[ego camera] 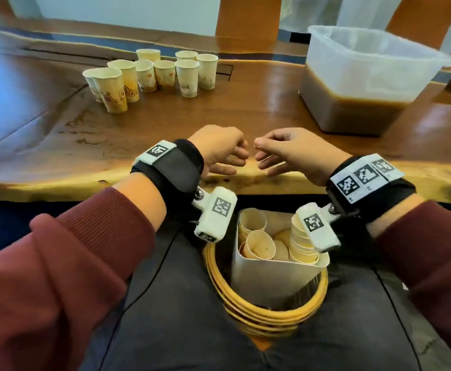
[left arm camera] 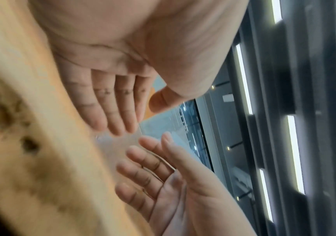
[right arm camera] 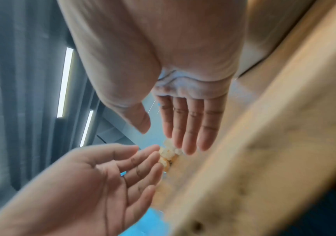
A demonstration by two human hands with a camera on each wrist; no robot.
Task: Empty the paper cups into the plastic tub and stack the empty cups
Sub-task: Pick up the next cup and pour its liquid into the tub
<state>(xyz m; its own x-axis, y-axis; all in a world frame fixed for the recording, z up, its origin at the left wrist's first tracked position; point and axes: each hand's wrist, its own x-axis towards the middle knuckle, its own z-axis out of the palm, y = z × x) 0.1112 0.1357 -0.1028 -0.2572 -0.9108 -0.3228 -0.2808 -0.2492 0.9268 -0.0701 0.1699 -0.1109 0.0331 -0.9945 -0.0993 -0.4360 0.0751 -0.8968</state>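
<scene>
Several paper cups (ego camera: 149, 73) stand grouped at the table's far left, some stained brown; they also show small and blurred as the cups (right arm camera: 168, 154) beyond the fingertips. The clear plastic tub (ego camera: 374, 49), partly filled with brown liquid, stands at the far right. My left hand (ego camera: 235, 159) and right hand (ego camera: 264, 153) hover together over the table's near edge, fingertips almost meeting. Both hold nothing. In the wrist views the left hand (left arm camera: 112, 111) and right hand (right arm camera: 187, 124) show straight, relaxed fingers.
The wooden table (ego camera: 245, 108) has a raised yellow front edge. Below it, between my legs, a woven basket (ego camera: 267, 314) holds a white container (ego camera: 267, 279) with stacks of empty cups (ego camera: 302, 242). A blue surface lies at the far left.
</scene>
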